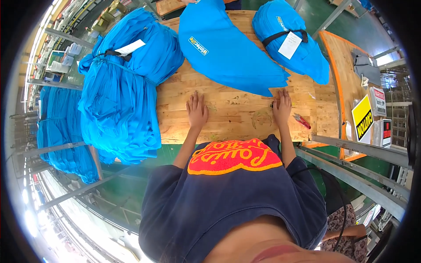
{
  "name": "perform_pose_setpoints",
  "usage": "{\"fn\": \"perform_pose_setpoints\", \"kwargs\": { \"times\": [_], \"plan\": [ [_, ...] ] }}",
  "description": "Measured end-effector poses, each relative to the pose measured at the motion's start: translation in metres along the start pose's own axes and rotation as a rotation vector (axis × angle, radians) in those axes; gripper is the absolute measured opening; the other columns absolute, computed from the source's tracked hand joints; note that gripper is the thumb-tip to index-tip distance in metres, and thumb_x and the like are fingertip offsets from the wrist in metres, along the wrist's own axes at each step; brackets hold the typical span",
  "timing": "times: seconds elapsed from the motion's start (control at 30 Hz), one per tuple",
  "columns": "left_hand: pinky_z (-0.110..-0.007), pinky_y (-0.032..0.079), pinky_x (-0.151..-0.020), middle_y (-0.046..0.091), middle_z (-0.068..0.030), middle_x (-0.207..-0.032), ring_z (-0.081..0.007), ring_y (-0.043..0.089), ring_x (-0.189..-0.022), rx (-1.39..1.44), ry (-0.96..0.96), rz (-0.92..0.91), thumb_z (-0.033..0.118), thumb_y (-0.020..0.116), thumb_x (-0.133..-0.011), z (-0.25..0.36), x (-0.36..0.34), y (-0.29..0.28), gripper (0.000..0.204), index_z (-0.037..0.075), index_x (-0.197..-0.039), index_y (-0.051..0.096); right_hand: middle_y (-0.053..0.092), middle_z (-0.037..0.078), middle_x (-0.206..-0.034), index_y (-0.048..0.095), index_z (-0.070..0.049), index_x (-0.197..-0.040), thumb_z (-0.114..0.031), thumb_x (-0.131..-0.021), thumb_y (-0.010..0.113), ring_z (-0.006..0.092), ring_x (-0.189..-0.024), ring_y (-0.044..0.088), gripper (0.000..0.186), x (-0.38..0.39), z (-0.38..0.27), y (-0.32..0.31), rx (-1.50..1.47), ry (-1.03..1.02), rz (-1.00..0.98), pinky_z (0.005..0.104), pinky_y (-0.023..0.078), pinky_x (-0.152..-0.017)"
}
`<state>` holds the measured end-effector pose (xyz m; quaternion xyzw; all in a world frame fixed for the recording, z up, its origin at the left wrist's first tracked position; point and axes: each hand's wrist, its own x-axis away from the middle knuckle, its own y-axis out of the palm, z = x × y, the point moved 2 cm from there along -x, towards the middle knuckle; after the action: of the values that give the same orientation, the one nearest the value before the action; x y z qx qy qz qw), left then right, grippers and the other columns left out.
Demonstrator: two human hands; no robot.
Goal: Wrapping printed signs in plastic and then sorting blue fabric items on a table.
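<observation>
My left hand (198,110) lies palm down on the wooden table (237,115), fingers stretched out and holding nothing. To its right, my right hand (282,108) rests flat in the same way, its fingertips close to the jagged lower right edge of a blue cut fabric piece (223,46). A small dark spot shows beside the right thumb; I cannot make out what it is. Red-handled thread snips (302,121) lie on the wood just right of that hand.
A tall tied stack of blue fabric (118,94) fills the table's left side. At the far right sits a strapped blue bundle (287,37) with a white tag (290,45). Metal rails (355,147) and a side table with signs (362,118) stand to the right. Another person's hand (188,1) touches the fabric's far edge.
</observation>
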<state>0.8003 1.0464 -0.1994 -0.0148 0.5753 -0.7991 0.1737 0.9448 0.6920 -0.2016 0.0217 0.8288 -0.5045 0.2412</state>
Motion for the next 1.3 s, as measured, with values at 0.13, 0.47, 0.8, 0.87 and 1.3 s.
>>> {"fn": "perform_pose_setpoints", "kwargs": {
  "times": [0.13,0.47,0.8,0.87,1.3],
  "plan": [
    [-0.05,0.013,-0.111,0.022,-0.0117,-0.15,-0.0339,0.02,-0.137,-0.005,-0.003,0.001,0.025,0.045,-0.088,-0.0023,0.0006,0.0002,0.051,0.014,-0.138,0.038,0.041,0.013,-0.138,0.048,-0.01,-0.128,-0.02,-0.087,0.054,0.0332,-0.127,0.037,0.043,-0.0003,-0.0023,0.0001,0.007,0.005,-0.009,0.0463,0.029,-0.105],
    [-0.05,0.014,-0.11,0.023,-0.0111,-0.15,-0.0326,0.02,-0.137,0.013,0.01,0.03,0.022,0.047,-0.088,-0.0021,0.0021,0.0009,0.051,0.015,-0.138,0.038,0.04,0.013,-0.139,0.047,-0.01,-0.128,-0.02,-0.087,0.054,0.033,-0.128,0.036,0.043,-0.0001,-0.0008,0.0006,-0.02,0.008,-0.013,0.0463,0.027,-0.106],
    [-0.05,0.013,-0.11,0.025,-0.012,-0.149,-0.0336,0.022,-0.136,0.02,0.032,0.052,0.022,0.048,-0.087,-0.0043,0.0023,0.0038,0.05,0.014,-0.136,0.04,0.04,0.011,-0.14,0.047,-0.01,-0.128,-0.021,-0.087,0.054,0.0311,-0.13,0.034,0.043,0.0016,0.0002,0.0022,0.018,0.025,-0.021,0.0448,0.026,-0.107],
    [-0.051,0.013,-0.11,0.025,-0.013,-0.148,-0.0345,0.022,-0.136,0.016,0.032,0.042,0.023,0.047,-0.088,-0.0043,0.0023,0.0039,0.049,0.013,-0.136,0.04,0.04,0.011,-0.14,0.048,-0.01,-0.127,-0.02,-0.086,0.055,0.0312,-0.13,0.034,0.043,0.0016,0.0001,0.0025,0.007,0.03,-0.022,0.0447,0.027,-0.106],
    [-0.052,0.012,-0.11,0.022,-0.0123,-0.15,-0.0343,0.019,-0.138,0.015,0.033,0.026,0.025,0.046,-0.089,-0.0055,0.003,0.0057,0.05,0.013,-0.137,0.038,0.042,0.012,-0.137,0.049,-0.009,-0.125,-0.02,-0.085,0.055,0.0316,-0.128,0.036,0.042,0.0019,-0.0008,0.0027,0.029,0.016,0.009,0.0448,0.028,-0.105]
  ]
}}
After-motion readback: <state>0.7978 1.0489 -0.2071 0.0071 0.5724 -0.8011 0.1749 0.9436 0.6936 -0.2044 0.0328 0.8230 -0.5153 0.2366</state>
